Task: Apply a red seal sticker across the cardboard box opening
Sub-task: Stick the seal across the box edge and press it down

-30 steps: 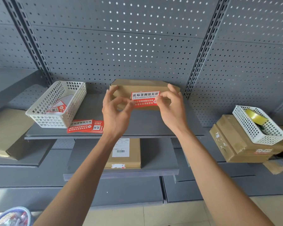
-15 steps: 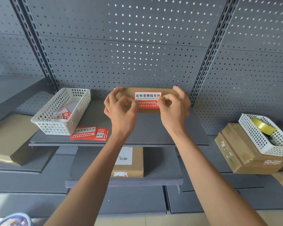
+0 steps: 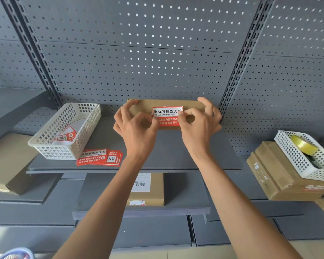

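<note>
A flat brown cardboard box point(image 3: 144, 106) lies at the back of the grey upper shelf point(image 3: 168, 156), against the pegboard. A red and white seal sticker point(image 3: 167, 114) with Chinese print sits over the box's front edge. My left hand point(image 3: 135, 131) pinches the sticker's left end between thumb and forefinger. My right hand point(image 3: 198, 128) pinches its right end the same way, other fingers spread above the box. Whether the sticker is pressed flat on the cardboard cannot be told.
A white basket point(image 3: 64, 131) with sticker scraps stands at the shelf's left, a stack of red stickers point(image 3: 99, 157) in front of it. A labelled box point(image 3: 148, 189) lies on the lower shelf. At right, a basket with yellow tape point(image 3: 303, 144) rests on stacked boxes point(image 3: 277, 176).
Both hands have carried the sticker away from me and down to the box's front edge. The view has tilted slightly, so the shelf appears lower.
</note>
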The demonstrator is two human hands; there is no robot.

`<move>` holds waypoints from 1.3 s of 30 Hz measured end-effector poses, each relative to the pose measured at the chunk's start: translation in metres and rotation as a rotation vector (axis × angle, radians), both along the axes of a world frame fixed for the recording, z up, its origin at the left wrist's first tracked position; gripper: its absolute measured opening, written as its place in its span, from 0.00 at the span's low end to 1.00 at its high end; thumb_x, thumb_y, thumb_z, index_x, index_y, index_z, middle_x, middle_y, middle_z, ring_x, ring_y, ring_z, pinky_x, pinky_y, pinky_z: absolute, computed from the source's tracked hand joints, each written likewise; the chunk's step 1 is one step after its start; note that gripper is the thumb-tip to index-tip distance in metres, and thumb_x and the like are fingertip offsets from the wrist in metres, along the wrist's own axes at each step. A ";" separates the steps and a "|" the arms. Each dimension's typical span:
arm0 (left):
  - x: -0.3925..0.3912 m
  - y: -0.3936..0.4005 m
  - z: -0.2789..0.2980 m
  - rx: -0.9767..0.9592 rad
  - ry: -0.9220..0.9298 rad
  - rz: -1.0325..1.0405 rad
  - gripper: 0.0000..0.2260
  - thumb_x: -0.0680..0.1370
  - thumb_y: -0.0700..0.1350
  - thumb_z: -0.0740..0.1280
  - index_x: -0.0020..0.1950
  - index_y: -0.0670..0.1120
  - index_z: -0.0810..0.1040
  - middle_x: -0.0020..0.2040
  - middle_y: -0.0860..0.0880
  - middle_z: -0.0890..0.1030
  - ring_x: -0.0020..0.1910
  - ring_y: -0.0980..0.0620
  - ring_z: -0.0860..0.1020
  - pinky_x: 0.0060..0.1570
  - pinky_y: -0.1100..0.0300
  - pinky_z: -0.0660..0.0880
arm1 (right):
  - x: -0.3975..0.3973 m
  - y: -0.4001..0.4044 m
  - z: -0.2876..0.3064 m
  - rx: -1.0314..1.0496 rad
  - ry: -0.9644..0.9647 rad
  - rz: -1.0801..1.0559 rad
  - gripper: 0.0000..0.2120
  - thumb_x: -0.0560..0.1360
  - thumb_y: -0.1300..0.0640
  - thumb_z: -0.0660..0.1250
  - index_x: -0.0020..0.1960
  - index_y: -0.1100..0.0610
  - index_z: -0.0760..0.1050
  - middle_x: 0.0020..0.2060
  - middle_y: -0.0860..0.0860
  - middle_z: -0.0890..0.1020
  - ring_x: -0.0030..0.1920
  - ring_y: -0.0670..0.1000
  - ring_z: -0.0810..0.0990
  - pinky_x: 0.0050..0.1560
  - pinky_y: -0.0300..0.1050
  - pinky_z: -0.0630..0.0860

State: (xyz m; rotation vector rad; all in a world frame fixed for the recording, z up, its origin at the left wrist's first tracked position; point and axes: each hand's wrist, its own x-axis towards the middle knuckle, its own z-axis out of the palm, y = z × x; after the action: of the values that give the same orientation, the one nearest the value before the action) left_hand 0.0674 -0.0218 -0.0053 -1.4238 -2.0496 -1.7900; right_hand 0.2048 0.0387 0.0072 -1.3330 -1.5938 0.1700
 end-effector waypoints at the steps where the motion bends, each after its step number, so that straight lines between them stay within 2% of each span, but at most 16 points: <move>1: 0.000 0.001 0.000 0.000 0.006 0.006 0.08 0.74 0.51 0.72 0.35 0.53 0.81 0.69 0.58 0.72 0.73 0.50 0.62 0.67 0.52 0.56 | -0.001 0.000 0.000 0.008 0.001 -0.005 0.10 0.73 0.45 0.71 0.37 0.50 0.80 0.69 0.41 0.71 0.72 0.57 0.63 0.55 0.52 0.59; 13: 0.000 0.008 -0.003 0.004 0.070 0.071 0.10 0.73 0.53 0.72 0.34 0.52 0.78 0.70 0.57 0.71 0.70 0.46 0.64 0.63 0.51 0.57 | -0.005 0.003 -0.005 0.075 -0.007 -0.043 0.10 0.72 0.45 0.71 0.36 0.50 0.77 0.69 0.42 0.72 0.71 0.59 0.64 0.55 0.53 0.60; 17: 0.000 0.010 -0.004 0.019 0.085 0.095 0.10 0.73 0.53 0.71 0.34 0.51 0.78 0.69 0.56 0.72 0.68 0.45 0.65 0.60 0.54 0.56 | -0.004 0.004 -0.007 0.092 -0.006 -0.036 0.13 0.72 0.44 0.71 0.36 0.51 0.74 0.69 0.41 0.72 0.71 0.58 0.64 0.55 0.52 0.60; 29: 0.000 0.011 -0.005 0.005 0.113 0.105 0.09 0.72 0.53 0.69 0.35 0.51 0.78 0.70 0.55 0.71 0.67 0.44 0.65 0.61 0.53 0.57 | -0.003 0.004 -0.009 0.091 0.027 -0.004 0.11 0.74 0.46 0.71 0.37 0.49 0.74 0.69 0.42 0.71 0.72 0.58 0.63 0.56 0.54 0.63; 34: 0.002 0.011 -0.005 -0.009 0.101 0.108 0.08 0.71 0.53 0.68 0.36 0.50 0.77 0.70 0.54 0.71 0.66 0.43 0.65 0.61 0.51 0.58 | -0.003 0.004 -0.009 0.082 0.057 0.010 0.08 0.73 0.47 0.71 0.47 0.49 0.75 0.68 0.41 0.71 0.71 0.55 0.64 0.57 0.54 0.63; 39: 0.002 0.011 -0.004 -0.033 0.094 0.099 0.10 0.70 0.54 0.67 0.47 0.51 0.73 0.69 0.52 0.70 0.67 0.43 0.65 0.64 0.43 0.62 | -0.005 0.004 -0.009 0.091 0.068 0.007 0.21 0.74 0.47 0.70 0.66 0.46 0.75 0.69 0.43 0.71 0.71 0.56 0.63 0.60 0.55 0.65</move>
State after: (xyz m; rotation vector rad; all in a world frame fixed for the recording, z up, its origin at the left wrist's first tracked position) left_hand 0.0692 -0.0107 -0.0094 -1.3607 -2.0728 -1.6279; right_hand 0.1999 0.0422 -0.0020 -1.2399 -1.5315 0.1437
